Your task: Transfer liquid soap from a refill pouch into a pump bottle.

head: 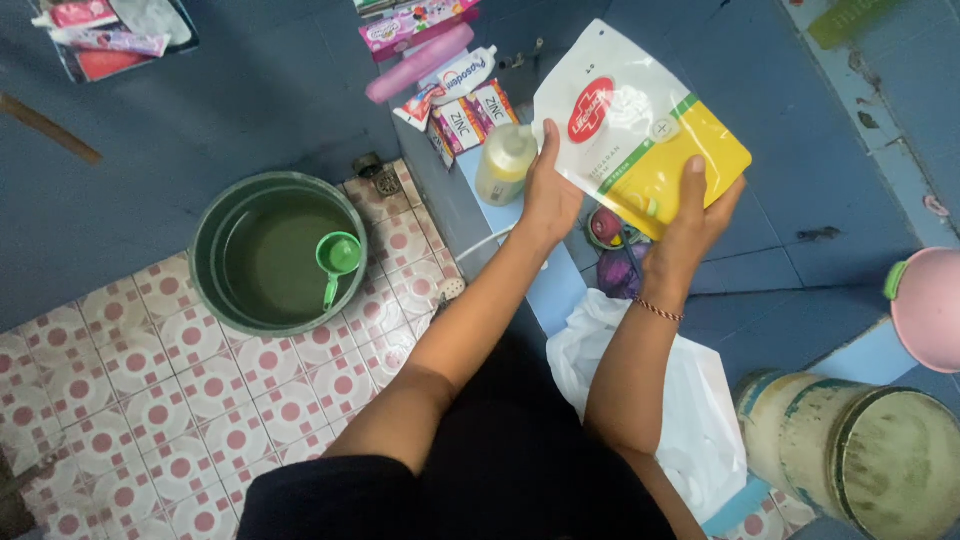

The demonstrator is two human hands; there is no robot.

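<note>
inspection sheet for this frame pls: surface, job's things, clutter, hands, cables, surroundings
Surface: blue ledge beside a patterned tile floor.
Job's things: white and yellow refill pouch, held up over the ledge in both hands.
Clutter: pale yellow bottle, boxes and sachets, pink tube, white plastic bag.
Hands: left hand grips the pouch's left edge; right hand grips its lower edge, thumb on the front.
Cables: thin white line by the ledge; cannot tell whether cable or hose.
Surroundings: green bucket of water with green scoop, blue walls, worn drum, pink lid.
</note>
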